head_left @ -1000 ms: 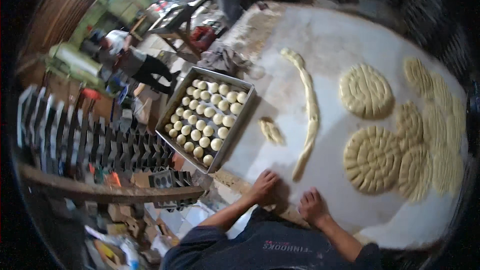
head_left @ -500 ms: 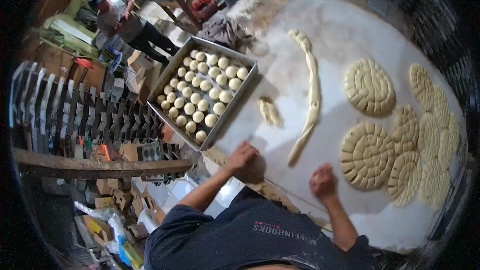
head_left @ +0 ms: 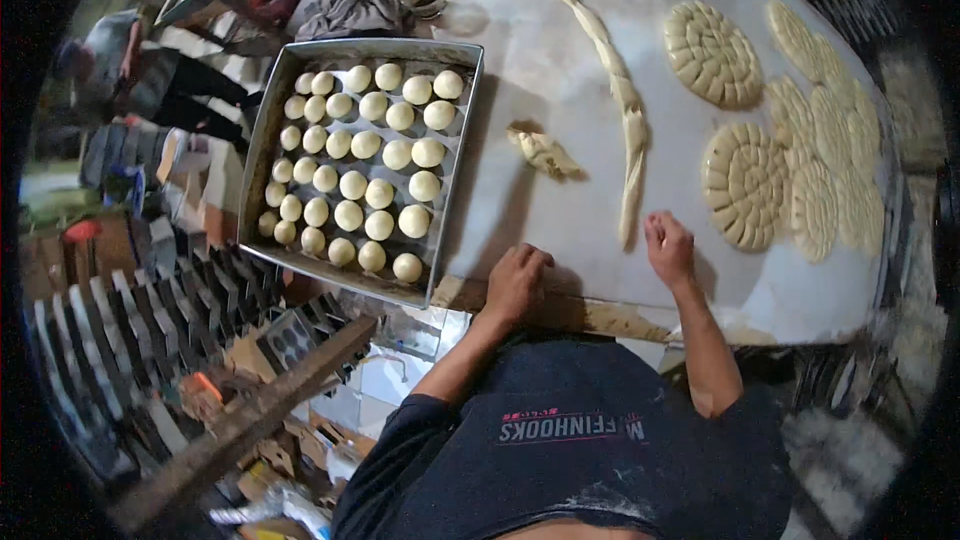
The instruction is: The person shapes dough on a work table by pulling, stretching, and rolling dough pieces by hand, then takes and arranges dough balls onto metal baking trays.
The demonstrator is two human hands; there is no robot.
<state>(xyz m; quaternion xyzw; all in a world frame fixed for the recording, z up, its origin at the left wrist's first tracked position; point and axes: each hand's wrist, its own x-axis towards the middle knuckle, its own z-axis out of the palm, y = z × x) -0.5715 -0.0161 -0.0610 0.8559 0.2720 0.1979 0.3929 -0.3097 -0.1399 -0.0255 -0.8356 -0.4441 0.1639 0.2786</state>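
A pale worktable (head_left: 580,220) spreads beneath both hands and well beyond them. Far off to the left of the left hand, a person (head_left: 150,80) in dark trousers shows blurred near the picture's rim. A deep metal tray (head_left: 456,172) sits just left of and beyond the left hand, and a wooden beam (head_left: 250,420) slants nearer the body on that same side. To the right of the right hand lies a ridged spiral dough coil (head_left: 747,186), touching a cluster of similar coils (head_left: 830,140) farther right; another coil (head_left: 713,54) lies farther beyond the hand. A long twisted dough rope (head_left: 627,95) runs away from between the hands, its near end just beside the right hand (head_left: 668,242), which is curled into a loose fist; whether anything is inside it I cannot tell. The left hand (head_left: 515,282), fingers bent, is at the table's near edge; how fully it is closed I cannot tell. Beyond it, between tray and rope, lies a small dough piece (head_left: 545,155). Smallest are the round dough balls (head_left: 366,144) filling the tray in rough rows.
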